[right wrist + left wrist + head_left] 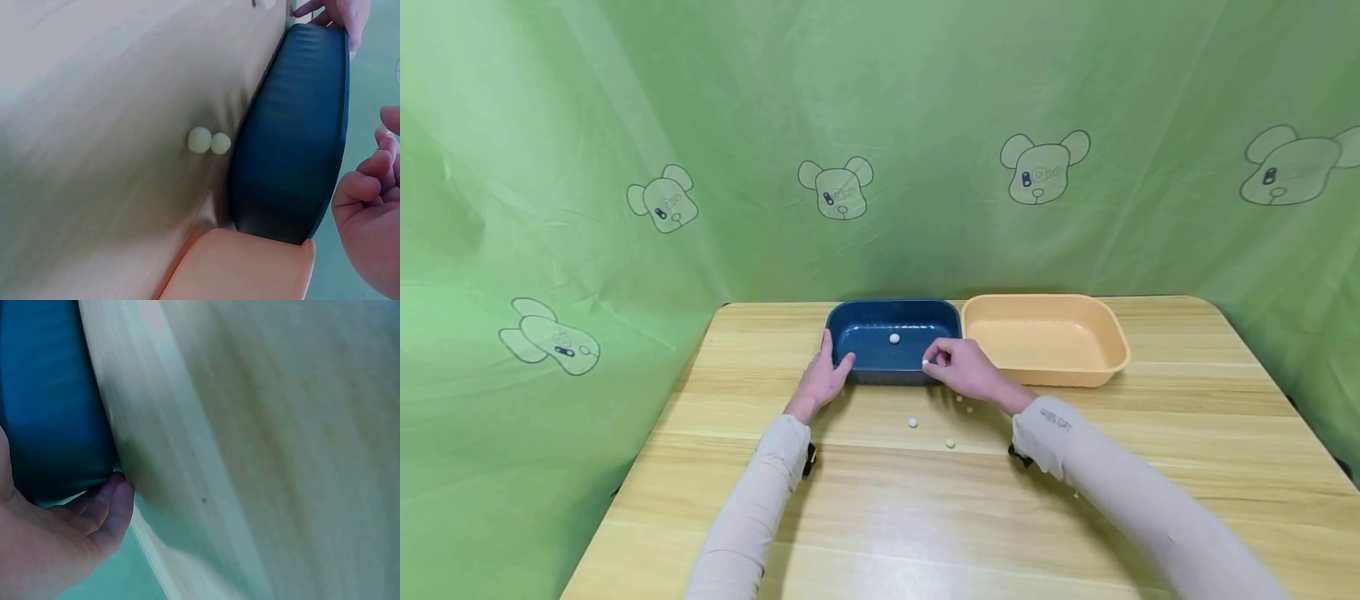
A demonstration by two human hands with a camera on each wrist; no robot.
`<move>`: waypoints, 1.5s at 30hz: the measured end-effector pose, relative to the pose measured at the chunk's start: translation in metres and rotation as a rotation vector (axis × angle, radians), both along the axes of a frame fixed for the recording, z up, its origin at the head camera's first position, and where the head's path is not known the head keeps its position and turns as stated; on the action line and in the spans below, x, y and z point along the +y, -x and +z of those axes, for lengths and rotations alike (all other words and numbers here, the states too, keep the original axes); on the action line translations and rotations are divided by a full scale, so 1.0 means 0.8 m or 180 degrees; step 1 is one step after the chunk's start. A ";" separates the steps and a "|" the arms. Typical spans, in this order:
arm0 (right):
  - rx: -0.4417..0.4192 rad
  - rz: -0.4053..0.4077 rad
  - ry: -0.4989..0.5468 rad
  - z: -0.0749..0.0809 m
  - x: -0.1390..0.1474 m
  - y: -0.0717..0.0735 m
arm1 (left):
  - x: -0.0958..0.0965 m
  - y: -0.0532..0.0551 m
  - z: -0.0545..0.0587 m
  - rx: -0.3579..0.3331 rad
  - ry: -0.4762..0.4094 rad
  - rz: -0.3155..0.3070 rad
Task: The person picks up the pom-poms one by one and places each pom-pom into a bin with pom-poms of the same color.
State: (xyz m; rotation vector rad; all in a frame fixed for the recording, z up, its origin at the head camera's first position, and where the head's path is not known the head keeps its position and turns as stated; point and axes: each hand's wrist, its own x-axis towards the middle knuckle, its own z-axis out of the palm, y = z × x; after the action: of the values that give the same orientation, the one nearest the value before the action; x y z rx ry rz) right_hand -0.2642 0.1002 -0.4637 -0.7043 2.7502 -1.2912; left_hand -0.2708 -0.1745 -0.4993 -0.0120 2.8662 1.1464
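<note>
A blue plastic basin (891,377) stands at the back of the table with one white ball (894,338) on its floor. My left hand (822,379) holds the basin's left end, thumb at the front rim and fingers along the outside. In the left wrist view, fingertips (122,490) curl against its lower corner. Over the front right rim, my right hand (964,368) pinches a small white ball (926,362) between thumb and fingers. The right wrist view shows that hand (375,206) beside the basin wall, its pinched ball hidden.
An orange basin (1045,378) adjoins the blue one on the right. In front lie a white ball (913,422), a yellowish ball (950,443) and two smaller pale balls (199,140) under the right hand. A green printed curtain (925,233) hangs behind the wooden table (880,517).
</note>
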 end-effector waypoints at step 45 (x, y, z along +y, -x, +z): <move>0.0091 -0.0156 -0.0247 -0.004 -0.009 0.055 | 0.000 -0.002 0.002 0.0025 -0.0006 0.0013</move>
State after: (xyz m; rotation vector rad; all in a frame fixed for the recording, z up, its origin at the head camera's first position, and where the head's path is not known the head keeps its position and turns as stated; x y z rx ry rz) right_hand -0.3080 0.0927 -0.4670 -0.6588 2.8401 -1.1843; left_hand -0.2695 -0.1747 -0.4979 -0.0136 2.8732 1.1522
